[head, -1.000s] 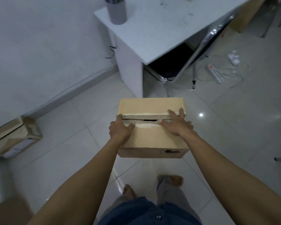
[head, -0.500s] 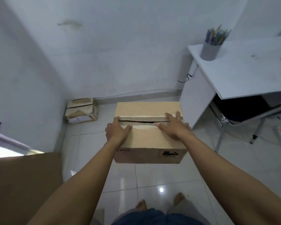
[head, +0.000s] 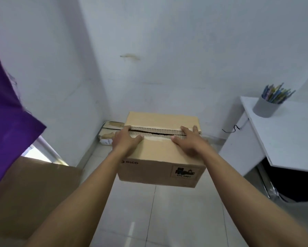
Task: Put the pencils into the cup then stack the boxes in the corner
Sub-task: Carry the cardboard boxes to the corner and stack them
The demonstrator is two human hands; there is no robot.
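Rectangular corrugated cardboard box [head: 160, 157], top flaps parted along ragged seam, held above glossy tiled floor [head: 167, 220]. Left hand [head: 126, 141], right hand [head: 190, 143] grip near flap, fingers hooked at seam. Second box [head: 110, 130] in floor corner. Round grey cup [head: 264, 108], pencils [head: 276, 93] inside, table [head: 292, 136] corner.

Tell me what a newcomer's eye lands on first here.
A cardboard box fills the centre, held above the floor by the left hand and right hand, both on its split top flaps. Beyond it, a second box lies on the floor in the corner. At right, a grey cup full of pencils stands on the white desk.
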